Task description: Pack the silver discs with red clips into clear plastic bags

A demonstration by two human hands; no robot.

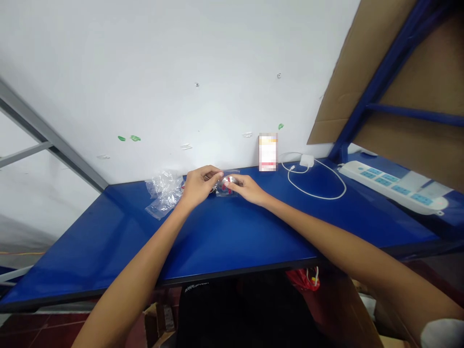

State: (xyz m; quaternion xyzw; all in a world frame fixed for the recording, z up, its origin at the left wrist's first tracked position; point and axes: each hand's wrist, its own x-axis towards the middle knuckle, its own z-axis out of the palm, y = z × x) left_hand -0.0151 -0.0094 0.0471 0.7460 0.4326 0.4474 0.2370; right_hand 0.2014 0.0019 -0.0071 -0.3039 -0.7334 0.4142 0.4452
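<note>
Right hand [251,189], at the centre of the frame, is closed on a small clear packet [223,192], its thumb laid across the front and the fingers mostly out of sight behind. Inside the packet shows a round, silvery piece [227,179] with red on it. Left hand [197,186], just left of centre, has its fingers curled and its thumb brought close to the forefinger at the packet's upper left edge; whether it pinches the plastic, I cannot tell. Something thin and pale [213,188] shows under that hand, too small to make out.

Both hands are over the far part of a blue table [224,237], near the white wall [232,53]. Left of centre, beside the left hand, lies a crumpled heap of clear plastic [165,193]. Right of centre, a white card [268,153], its face blurred, stands upright by the wall. Farther right are a white charger [307,160] with a looped cable [328,197], then a power strip [395,188] at the right of the frame.
</note>
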